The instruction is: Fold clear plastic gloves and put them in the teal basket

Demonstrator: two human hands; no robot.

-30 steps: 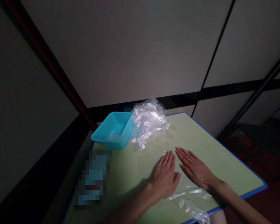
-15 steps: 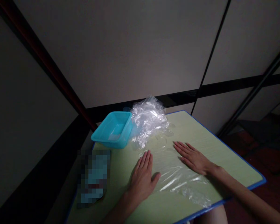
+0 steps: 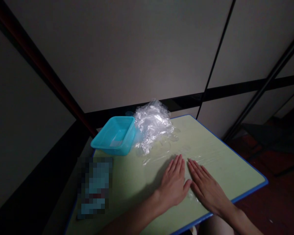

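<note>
Left hand (image 3: 173,184), right hand (image 3: 209,188) — both touch clear film (image 3: 192,195).

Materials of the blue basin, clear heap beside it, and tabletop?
Blue basin: likely moulded plastic, satin; rounded rim, even colour.
Clear heap: probably thin plastic film, glossy; crinkles, bright glints.
Tabletop: smooth, low sheen, pale green; laminate or plastic, can't tell which.

pile (image 3: 154,122), center: clear thin plastic, crinkled, glossy. film (image 3: 191,195), lower center: clear plastic, shiny creases. tub (image 3: 123,149), left of center: smooth plastic. wall panels (image 3: 137,52), top: matt.
</note>
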